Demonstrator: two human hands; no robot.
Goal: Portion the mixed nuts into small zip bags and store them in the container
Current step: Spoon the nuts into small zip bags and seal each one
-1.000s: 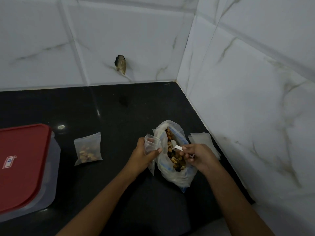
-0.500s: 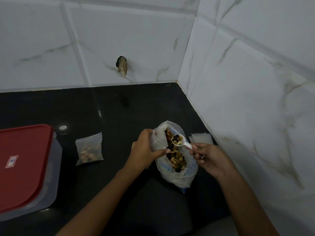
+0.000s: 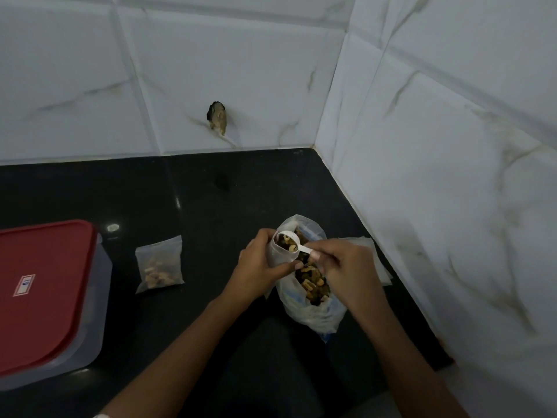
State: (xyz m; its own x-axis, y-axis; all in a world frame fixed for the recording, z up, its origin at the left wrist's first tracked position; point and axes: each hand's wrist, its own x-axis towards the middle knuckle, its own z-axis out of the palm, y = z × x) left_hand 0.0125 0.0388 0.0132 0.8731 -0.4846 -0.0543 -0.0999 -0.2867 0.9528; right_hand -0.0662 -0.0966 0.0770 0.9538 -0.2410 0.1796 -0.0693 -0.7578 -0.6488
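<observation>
nut bag (image 3: 313, 315) open, upright | small zip bag (image 3: 278, 256) held open | filled bag (image 3: 159, 263) flat, probably sealed | container (image 3: 101, 297) lidded

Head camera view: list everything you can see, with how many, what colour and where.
container: one, clear with a red lid, closed, left on the counter.
filled zip bag: one, clear, tan nuts inside, lying right of the container.
large nut bag: one, whitish with blue print, open, between the hands.
small zip bag: one, clear, held open.
scoop: one, white, loaded with nuts, at the small zip bag's mouth.
empty zip bags: count unclear, whitish, flat by the right wall.
counter: one, black.
wall tiles: white, veined.
hole: one, dark, in the back wall.
hands: left hand grips the small zip bag; right hand pinches the scoop's handle.
</observation>
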